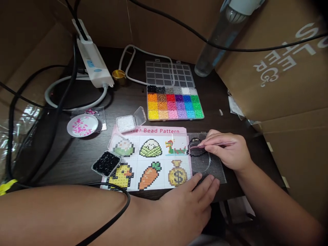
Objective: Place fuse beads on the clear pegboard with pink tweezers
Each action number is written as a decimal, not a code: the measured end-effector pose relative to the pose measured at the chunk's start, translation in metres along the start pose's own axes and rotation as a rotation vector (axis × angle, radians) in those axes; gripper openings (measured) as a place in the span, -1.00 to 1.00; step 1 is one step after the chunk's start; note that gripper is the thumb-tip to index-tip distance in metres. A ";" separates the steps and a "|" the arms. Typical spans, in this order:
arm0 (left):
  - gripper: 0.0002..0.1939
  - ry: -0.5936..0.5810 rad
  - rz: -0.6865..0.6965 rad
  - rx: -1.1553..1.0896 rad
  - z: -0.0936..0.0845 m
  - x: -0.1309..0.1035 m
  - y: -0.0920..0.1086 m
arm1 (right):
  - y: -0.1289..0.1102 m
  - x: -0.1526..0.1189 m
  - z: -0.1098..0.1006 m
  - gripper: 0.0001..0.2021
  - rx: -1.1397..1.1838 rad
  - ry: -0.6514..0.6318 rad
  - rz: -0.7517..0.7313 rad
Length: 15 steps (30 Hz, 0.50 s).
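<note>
My right hand (228, 148) pinches thin pink tweezers (198, 147), whose tips point left over a clear pegboard (217, 172). Under those tips, a curved outline of black beads (189, 149) stands on the board's upper left part. My left hand (189, 201) lies with fingers stretched out across the board's near edge, and nothing shows in it. To the left, partly beneath the board, lies a printed bead pattern sheet (151, 164) with a carrot, a money bag and other pictures. An open box of black beads (106, 164) and one of white beads (125, 123) overlap the sheet.
Behind the sheet stands a sorted bead case (175, 104), its lid folded back. A white dish (82, 125) with pink beads sits at left, near a power strip (94, 63). Black cables cross above and over my left arm. Cardboard (287, 82) walls the right side.
</note>
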<state>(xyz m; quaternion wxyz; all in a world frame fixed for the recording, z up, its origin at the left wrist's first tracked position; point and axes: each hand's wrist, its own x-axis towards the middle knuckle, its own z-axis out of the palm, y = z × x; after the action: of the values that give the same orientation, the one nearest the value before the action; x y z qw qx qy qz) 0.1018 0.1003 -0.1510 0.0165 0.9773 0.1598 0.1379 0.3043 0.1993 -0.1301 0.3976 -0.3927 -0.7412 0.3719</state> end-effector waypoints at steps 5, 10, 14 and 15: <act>-0.60 -0.022 0.013 -0.016 -0.002 -0.001 0.000 | 0.000 -0.001 -0.001 -0.83 -0.003 -0.013 -0.011; -0.63 -0.033 0.014 -0.017 -0.002 -0.001 0.001 | 0.004 -0.003 -0.001 -0.83 0.003 0.000 0.003; -0.63 -0.040 0.015 -0.021 0.000 0.000 0.000 | 0.004 -0.003 -0.001 -0.84 0.007 0.000 0.000; -0.63 -0.041 0.017 -0.023 0.000 0.000 0.000 | 0.004 -0.002 -0.001 -0.84 0.005 0.000 0.001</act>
<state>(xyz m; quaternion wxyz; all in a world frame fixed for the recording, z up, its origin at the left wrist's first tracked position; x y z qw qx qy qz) 0.1013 0.1001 -0.1508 0.0298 0.9810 0.1497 0.1197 0.3072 0.1990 -0.1337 0.3985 -0.3918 -0.7401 0.3741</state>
